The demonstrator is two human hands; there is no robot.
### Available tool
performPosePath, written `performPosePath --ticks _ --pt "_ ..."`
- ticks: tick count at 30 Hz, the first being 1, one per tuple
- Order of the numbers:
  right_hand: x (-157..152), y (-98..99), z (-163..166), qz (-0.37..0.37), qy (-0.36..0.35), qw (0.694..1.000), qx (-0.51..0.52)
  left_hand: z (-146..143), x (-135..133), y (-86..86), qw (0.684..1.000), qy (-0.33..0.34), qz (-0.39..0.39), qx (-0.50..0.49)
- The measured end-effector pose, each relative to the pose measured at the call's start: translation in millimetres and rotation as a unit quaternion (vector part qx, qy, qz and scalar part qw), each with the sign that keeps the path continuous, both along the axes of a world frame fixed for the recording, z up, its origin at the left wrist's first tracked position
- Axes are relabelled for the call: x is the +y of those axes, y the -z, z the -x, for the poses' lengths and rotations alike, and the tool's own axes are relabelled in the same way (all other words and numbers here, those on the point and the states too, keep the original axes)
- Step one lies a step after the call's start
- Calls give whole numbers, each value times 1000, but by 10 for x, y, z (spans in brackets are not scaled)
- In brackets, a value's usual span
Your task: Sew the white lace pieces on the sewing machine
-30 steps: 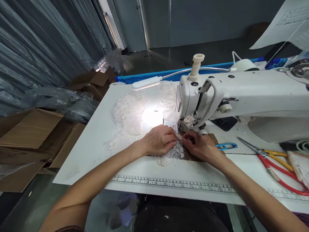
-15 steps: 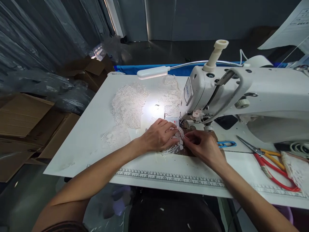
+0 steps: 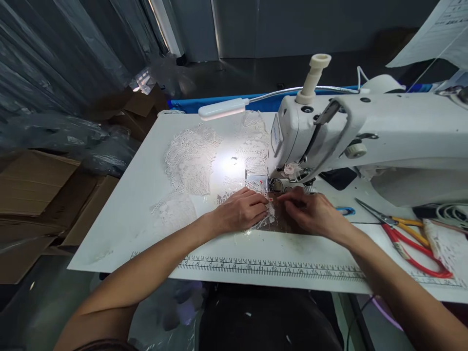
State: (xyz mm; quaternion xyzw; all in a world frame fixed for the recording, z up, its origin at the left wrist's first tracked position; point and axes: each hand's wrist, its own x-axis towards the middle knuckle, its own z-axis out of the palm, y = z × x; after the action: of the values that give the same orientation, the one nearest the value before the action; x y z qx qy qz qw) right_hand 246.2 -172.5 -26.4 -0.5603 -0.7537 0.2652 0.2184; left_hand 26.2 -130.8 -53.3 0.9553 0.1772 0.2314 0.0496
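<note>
Near the needle area of the white sewing machine (image 3: 329, 126), my left hand (image 3: 243, 210) presses a piece of white lace (image 3: 269, 218) against the table, its fingers curled together over the lace. Part of that lace is hidden beneath the hand. My right hand (image 3: 310, 209) is just right of the lace, below the presser foot (image 3: 271, 184). Its thumb and fingertips are pinched together, and whatever lies between them is too small to make out. A brown plate (image 3: 288, 222) shows under the right fingers.
More lace pieces (image 3: 192, 161) lie on the white table (image 3: 120, 224), left of and behind the machine. Red-handled scissors (image 3: 413, 248) and a blue thread snipper (image 3: 345, 211) lie to the right. A lamp (image 3: 223, 109) hangs over the table. Cardboard boxes (image 3: 36, 180) stand left.
The lace edge raised between both hands has gone down flatter beneath the left hand. My right fingertips have drawn away from the lace, slightly up toward the presser foot. The view has shifted a little.
</note>
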Motion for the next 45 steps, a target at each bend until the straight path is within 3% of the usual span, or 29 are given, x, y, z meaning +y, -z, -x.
performPosePath --ticks 6,14,24,29,33,38,45 --pt "95 198 -75 -62 45 996 -47 -1 20 -17 999 -2 -4 -41" --pt "40 325 -103 -198 -70 972 -103 -12 38 -15 999 -14 -29 -40" --pt "-12 311 14 -156 -64 968 -185 -34 37 -8 998 13 -45 -37" --pt "-47 289 -41 -124 -33 991 -45 -35 41 35 997 25 -32 -60" --pt "-75 253 -118 -110 -64 991 40 -31 39 59 997 22 -18 -73" --pt "-108 279 -107 -150 -132 980 -21 -22 16 59 999 6 13 -50" --pt "-122 301 -72 -193 -148 966 -91 5 9 32 1000 -8 -9 -28"
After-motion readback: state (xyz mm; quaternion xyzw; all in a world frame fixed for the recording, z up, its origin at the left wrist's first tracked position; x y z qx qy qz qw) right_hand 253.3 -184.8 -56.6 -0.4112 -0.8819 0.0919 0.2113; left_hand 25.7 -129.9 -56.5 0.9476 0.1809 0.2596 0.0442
